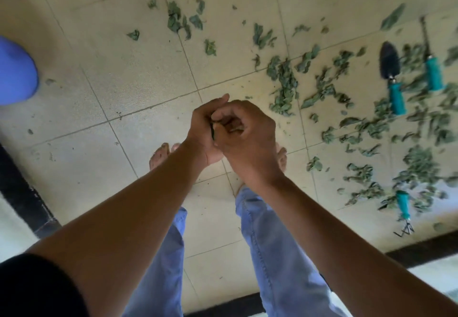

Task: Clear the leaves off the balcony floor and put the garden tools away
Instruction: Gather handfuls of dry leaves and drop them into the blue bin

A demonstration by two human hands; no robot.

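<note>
Green leaves (pixel 285 86) lie scattered over the pale tiled balcony floor (pixel 138 73), thickest at the right. Three teal-handled garden tools lie among them: a black trowel (pixel 392 76), a thin weeder (pixel 431 66) and a small rake (pixel 404 211). My left hand (pixel 202 133) and my right hand (pixel 247 134) are pressed together at mid-frame, well above the floor. Both have curled fingers, and a small dark leaf scrap (pixel 212 128) shows between them. Which hand pinches it is hard to tell.
A blue rounded object (pixel 14 71) sits at the left edge. A black threshold strip (pixel 22 185) borders the floor at lower left, and another black strip (pixel 421 252) at lower right. My bare feet (pixel 159 155) stand below my hands.
</note>
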